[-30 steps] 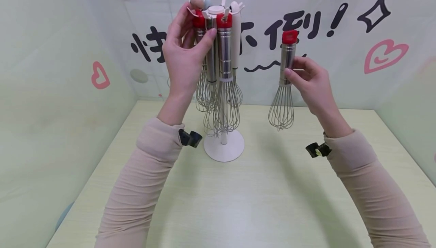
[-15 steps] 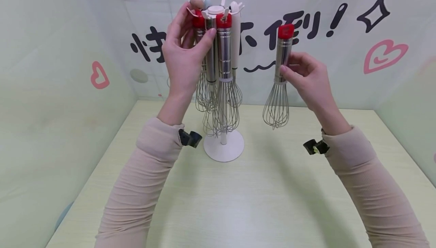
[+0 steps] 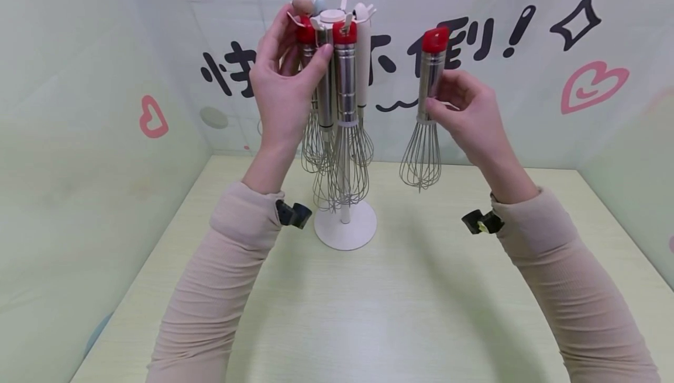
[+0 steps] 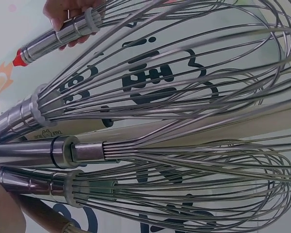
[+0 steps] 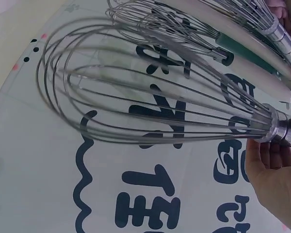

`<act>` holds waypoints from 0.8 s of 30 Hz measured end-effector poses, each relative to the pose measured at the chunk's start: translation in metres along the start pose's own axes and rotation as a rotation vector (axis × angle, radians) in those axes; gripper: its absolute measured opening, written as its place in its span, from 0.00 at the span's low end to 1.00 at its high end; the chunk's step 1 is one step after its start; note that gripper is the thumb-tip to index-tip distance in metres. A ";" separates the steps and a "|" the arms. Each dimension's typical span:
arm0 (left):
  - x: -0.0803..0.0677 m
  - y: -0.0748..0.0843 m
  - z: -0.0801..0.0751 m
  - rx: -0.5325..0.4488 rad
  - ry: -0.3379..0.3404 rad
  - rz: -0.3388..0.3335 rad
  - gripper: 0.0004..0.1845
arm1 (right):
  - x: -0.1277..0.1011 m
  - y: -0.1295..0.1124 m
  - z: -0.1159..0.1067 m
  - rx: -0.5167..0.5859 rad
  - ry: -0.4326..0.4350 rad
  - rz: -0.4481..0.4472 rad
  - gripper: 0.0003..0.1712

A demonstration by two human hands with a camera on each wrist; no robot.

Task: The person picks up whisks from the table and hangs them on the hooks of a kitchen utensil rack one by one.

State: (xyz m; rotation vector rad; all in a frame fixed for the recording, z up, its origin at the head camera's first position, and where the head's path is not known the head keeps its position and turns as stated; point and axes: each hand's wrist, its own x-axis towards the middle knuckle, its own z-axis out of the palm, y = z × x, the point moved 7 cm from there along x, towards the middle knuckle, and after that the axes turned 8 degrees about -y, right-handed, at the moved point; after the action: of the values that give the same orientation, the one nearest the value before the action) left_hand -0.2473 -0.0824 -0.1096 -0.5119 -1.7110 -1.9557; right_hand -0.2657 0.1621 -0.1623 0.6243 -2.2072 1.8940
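Note:
At the right in the head view, my right hand [image 3: 471, 111] pinches the steel handle of a red-capped whisk [image 3: 430, 73], its wires hanging down above the table. A white rotary utensil rack [image 3: 332, 16] stands to its left, hung with several whisks. My left hand [image 3: 284, 85] curls round handles near the rack's top. Its thumb lies against a plain steel-handled whisk [image 3: 325, 96], its fingers partly hidden behind a red-capped whisk [image 3: 308, 33]. Another red-capped whisk [image 3: 346, 73] hangs at the front. In the right wrist view, the held whisk [image 5: 281, 127] is apart from the rack's utensils.
The rack's round white base [image 3: 344, 234] rests on the pale table [image 3: 358, 313]. White-handled [image 3: 363, 67] and wooden-ended [image 3: 303, 4] utensils hang on the rack's other hooks. A printed cloth backdrop [image 3: 526, 108] closes off the back.
My right hand has moved left and slightly up with the whisk, closer to the rack. The left hand stays in place on the rack's whisks.

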 end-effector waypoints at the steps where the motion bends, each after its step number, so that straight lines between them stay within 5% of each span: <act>1: 0.000 0.000 0.000 0.001 0.000 0.000 0.35 | 0.000 0.000 0.001 0.013 0.002 0.006 0.19; 10: -0.001 -0.001 0.000 -0.009 0.001 -0.007 0.35 | 0.002 -0.002 0.006 0.127 0.006 0.023 0.20; 24: -0.001 -0.001 0.000 0.014 -0.001 0.006 0.35 | 0.007 -0.006 0.005 0.161 0.071 0.019 0.16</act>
State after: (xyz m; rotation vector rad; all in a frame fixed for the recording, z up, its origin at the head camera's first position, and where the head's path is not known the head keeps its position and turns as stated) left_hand -0.2475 -0.0822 -0.1109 -0.5126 -1.7200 -1.9386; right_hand -0.2695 0.1554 -0.1551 0.5525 -2.0395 2.0851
